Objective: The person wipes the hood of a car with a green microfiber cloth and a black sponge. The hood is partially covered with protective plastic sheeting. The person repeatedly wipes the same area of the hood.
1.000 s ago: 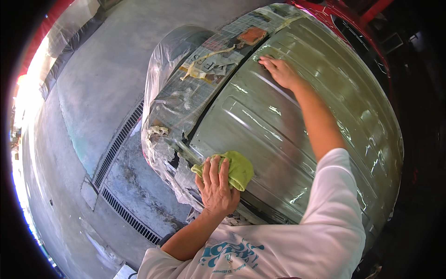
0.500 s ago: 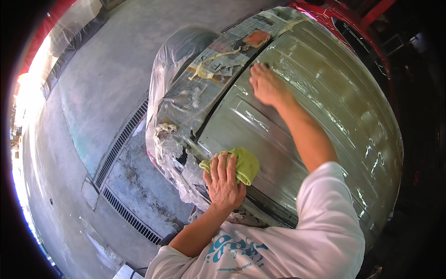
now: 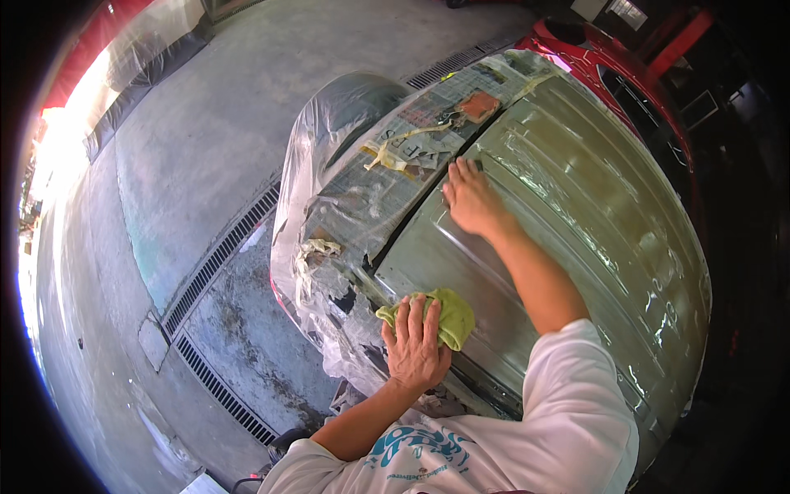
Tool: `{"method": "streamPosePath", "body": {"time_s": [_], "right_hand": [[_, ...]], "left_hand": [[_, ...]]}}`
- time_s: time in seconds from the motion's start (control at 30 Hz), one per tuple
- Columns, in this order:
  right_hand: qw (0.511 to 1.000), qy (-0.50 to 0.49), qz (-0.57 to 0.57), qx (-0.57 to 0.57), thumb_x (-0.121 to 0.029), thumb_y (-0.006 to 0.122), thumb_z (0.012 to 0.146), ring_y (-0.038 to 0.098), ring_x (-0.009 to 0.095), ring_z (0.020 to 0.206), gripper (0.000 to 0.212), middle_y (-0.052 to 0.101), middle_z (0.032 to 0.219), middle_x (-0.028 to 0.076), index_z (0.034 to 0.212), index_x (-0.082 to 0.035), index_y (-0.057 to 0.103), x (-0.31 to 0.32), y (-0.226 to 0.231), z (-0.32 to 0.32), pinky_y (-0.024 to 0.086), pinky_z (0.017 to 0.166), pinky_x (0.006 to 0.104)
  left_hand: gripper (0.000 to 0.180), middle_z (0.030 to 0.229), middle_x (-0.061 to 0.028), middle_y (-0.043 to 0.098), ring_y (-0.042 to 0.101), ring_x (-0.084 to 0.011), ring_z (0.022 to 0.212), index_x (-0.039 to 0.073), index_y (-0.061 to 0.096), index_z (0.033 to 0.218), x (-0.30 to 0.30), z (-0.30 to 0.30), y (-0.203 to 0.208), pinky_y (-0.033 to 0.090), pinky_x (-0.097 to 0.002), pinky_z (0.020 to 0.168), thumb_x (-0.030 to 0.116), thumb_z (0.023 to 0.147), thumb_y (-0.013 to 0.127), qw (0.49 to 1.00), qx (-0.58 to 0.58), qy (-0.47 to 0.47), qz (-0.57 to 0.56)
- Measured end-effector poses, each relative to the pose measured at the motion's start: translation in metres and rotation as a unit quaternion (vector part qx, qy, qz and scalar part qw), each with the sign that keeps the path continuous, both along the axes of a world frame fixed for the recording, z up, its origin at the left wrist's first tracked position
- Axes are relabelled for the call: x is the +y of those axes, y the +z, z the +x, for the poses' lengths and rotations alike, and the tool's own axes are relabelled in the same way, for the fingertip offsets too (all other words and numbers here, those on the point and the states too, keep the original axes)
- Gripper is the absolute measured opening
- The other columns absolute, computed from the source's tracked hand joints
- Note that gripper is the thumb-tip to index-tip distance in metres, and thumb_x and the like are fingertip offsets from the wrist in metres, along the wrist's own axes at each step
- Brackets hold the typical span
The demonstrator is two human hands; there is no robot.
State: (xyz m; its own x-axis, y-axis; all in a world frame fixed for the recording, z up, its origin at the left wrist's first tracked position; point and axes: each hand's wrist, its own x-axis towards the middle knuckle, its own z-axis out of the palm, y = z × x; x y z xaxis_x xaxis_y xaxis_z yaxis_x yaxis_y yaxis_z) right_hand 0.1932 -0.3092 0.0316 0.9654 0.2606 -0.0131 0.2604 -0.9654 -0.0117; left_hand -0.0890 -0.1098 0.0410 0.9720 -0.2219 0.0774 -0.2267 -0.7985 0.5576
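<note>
Under my left hand (image 3: 416, 342) is a crumpled yellow-green cloth (image 3: 455, 319), gripped against the near left part of a vehicle's panel. My right hand (image 3: 473, 198) lies farther out on the same wet, grey-olive panel (image 3: 568, 222), close to the dark gap along its left edge. Its fingers are stretched together over a small dark pad (image 3: 476, 165), of which only a bit shows at the fingertips. Left of the gap, clear plastic film (image 3: 350, 202) and printed paper (image 3: 428, 123) cover the bodywork. Torn masking (image 3: 317, 251) bunches near the cloth.
An orange patch (image 3: 479, 107) sits on the far masking. A red vehicle (image 3: 568, 45) stands beyond the panel. On the left, a drain grating (image 3: 222, 259) crosses the grey concrete floor (image 3: 197, 123).
The whole view has shifted, so the scene sits lower and farther right. My right hand has slid slightly left toward the gap. My left hand stays on the cloth.
</note>
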Motion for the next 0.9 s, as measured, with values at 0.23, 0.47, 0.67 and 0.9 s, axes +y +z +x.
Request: {"method": "streamPosePath", "body": {"time_s": [0.23, 0.47, 0.67, 0.9], "right_hand": [[0.985, -0.174, -0.003, 0.002, -0.043, 0.029, 0.115, 0.034, 0.036, 0.159, 0.063, 0.033, 0.174, 0.018, 0.16, -0.001, 0.044, -0.075, 0.013, 0.107, 0.03, 0.13, 0.052], [0.967, -0.252, -0.004, -0.04, -0.041, 0.031, 0.115, 0.038, 0.037, 0.156, 0.059, 0.04, 0.17, 0.017, 0.159, -0.004, 0.047, -0.165, 0.001, 0.18, 0.033, 0.128, 0.0527], [0.992, -0.122, 0.011, -0.015, -0.04, 0.028, 0.115, 0.036, 0.034, 0.158, 0.06, 0.038, 0.172, 0.016, 0.161, -0.006, 0.047, -0.089, -0.017, 0.12, 0.032, 0.129, 0.0543], [0.98, -0.194, 0.014, -0.049, -0.038, 0.032, 0.114, 0.036, 0.036, 0.157, 0.055, 0.042, 0.169, 0.016, 0.155, -0.008, 0.053, -0.155, -0.017, 0.168, 0.032, 0.127, 0.0576]], "left_hand": [[0.087, 0.162, -0.0182, 0.042, 0.038, -0.0427, 0.152, 0.011, 0.046, 0.158, 0.0, 0.002, -0.005, 0.03, -0.0665, 0.112, 0.028, 0.077, 0.073, 1.0, 0.01, -0.021, 0.001], [0.085, 0.159, -0.0185, 0.047, 0.041, -0.0423, 0.151, 0.011, 0.05, 0.155, -0.001, 0.004, -0.003, 0.03, -0.065, 0.112, 0.028, 0.075, 0.073, 1.0, -0.014, -0.02, -0.013], [0.088, 0.161, -0.0186, 0.045, 0.039, -0.0429, 0.152, 0.012, 0.048, 0.157, 0.004, -0.001, -0.006, 0.031, -0.0676, 0.11, 0.029, 0.075, 0.075, 1.0, 0.018, -0.011, -0.002], [0.091, 0.165, -0.0174, 0.041, 0.036, -0.0415, 0.155, 0.013, 0.044, 0.161, 0.005, -0.004, -0.005, 0.033, -0.0702, 0.109, 0.031, 0.076, 0.074, 0.999, 0.008, -0.041, -0.017]]}}
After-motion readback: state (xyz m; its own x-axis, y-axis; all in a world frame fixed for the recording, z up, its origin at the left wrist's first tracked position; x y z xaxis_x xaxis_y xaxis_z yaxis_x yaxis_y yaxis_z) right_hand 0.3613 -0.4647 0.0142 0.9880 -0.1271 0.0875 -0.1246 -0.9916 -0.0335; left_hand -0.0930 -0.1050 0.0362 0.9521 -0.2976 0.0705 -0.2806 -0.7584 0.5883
